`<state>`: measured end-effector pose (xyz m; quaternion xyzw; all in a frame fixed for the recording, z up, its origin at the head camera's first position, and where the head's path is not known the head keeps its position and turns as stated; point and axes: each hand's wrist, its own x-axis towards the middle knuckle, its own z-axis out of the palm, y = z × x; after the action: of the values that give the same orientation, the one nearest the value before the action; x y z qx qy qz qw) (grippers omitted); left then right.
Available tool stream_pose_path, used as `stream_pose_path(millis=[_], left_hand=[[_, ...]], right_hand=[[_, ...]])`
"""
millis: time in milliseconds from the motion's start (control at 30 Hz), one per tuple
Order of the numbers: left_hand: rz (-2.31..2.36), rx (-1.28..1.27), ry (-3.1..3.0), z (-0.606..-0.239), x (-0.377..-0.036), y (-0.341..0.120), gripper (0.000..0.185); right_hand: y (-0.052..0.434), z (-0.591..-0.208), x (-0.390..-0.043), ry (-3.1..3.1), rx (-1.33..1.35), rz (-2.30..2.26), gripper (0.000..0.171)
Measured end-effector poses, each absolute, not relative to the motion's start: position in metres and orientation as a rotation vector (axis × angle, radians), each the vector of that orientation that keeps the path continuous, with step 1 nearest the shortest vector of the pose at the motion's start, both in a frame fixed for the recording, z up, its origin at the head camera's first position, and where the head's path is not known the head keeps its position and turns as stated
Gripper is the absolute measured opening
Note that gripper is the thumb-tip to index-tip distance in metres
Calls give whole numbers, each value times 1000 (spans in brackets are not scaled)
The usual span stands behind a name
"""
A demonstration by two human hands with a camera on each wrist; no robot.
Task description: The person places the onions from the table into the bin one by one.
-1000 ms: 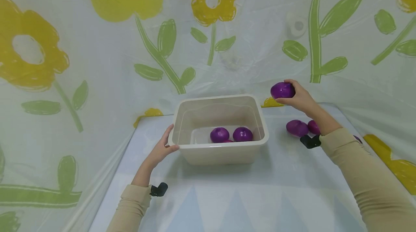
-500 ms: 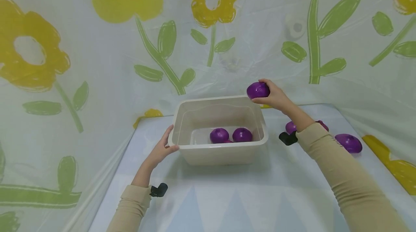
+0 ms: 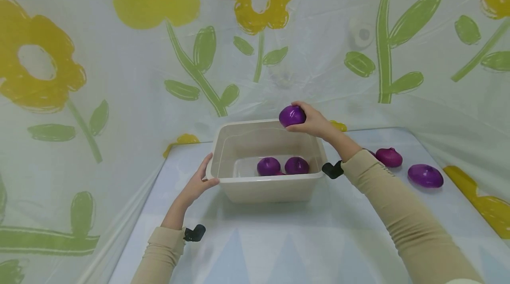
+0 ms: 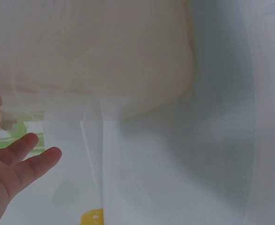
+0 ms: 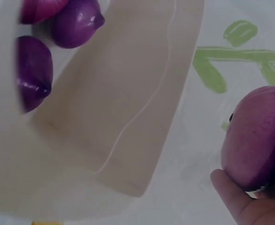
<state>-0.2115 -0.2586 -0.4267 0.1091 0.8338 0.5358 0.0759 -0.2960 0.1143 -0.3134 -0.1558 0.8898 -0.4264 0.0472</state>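
You've got your right hand (image 3: 314,121) wrapped around a purple onion (image 3: 292,116), fingers and thumb curled on it, and it's hanging right over the far rim of the beige tub (image 3: 271,178), not dropped yet. The right wrist view shows the same onion sitting against your fingers (image 5: 235,197) with the tub's inside wall below it.

Your left hand (image 3: 198,181) is on the tub's near left corner, thumb hooked over the rim and the rest of the fingers flat against the outside wall, so it's bracing more than gripping. In the left wrist view the fingers look straight and relaxed.

Progress-wise I'd call it about halfway. Two onions in the tub (image 3: 283,165) are plain to see, and there's a sliver of what looks like a third between them, hard to tell for sure. Two loose onions (image 3: 407,166) sit out on the table (image 3: 279,239) to the right of your arm, well apart from the tub. So this one plus those two are left, by my count.
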Motion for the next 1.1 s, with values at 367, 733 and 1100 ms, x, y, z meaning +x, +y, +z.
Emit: stream_pose_path(millis=[367, 733, 1100], left_hand=[[1613, 327, 2492, -426, -211, -259, 88], [1616, 326, 2489, -426, -211, -258, 90], [1591, 317, 2505, -427, -212, -259, 91]], right_hand=[[108, -310, -292, 2702, -466, -1323, 82], [145, -306, -292, 2731, -475, -1353, 79], [237, -306, -281, 2790, -231, -1288, 88]])
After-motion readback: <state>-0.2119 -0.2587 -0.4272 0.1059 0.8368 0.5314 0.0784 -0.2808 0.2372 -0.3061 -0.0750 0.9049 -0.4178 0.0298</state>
